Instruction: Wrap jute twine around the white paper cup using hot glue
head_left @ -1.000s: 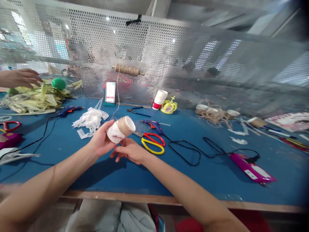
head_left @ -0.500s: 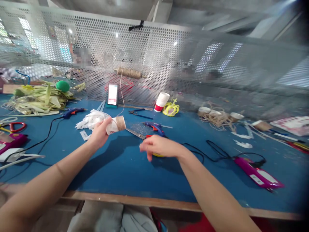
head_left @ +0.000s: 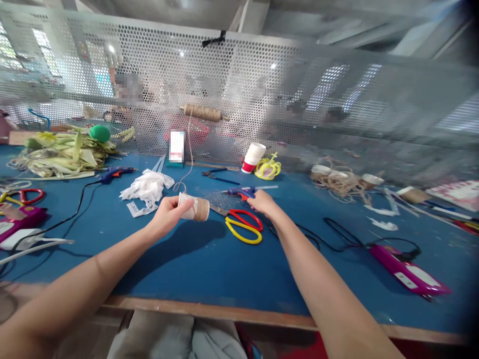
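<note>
Over the bench (head_left: pixel 209 284), beside the scissors (head_left: pixel 245 233), your left hand (head_left: pixel 167 215) has its grip clamped on the twine-wrapped paper cup (head_left: pixel 198 208); your right hand (head_left: pixel 264 203) is at the glue gun (head_left: pixel 238 191), closure hidden. Jerking the cup could snag the loose strand (head_left: pixel 190 142) from the twine spool (head_left: pixel 204 113) beyond.

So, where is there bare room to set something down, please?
Bare tabletop shows between scissors and front edge, and between the right forearm and rightmost power strip. It's crowded around the central glue gun, leafy pile and twine tangle.
</note>
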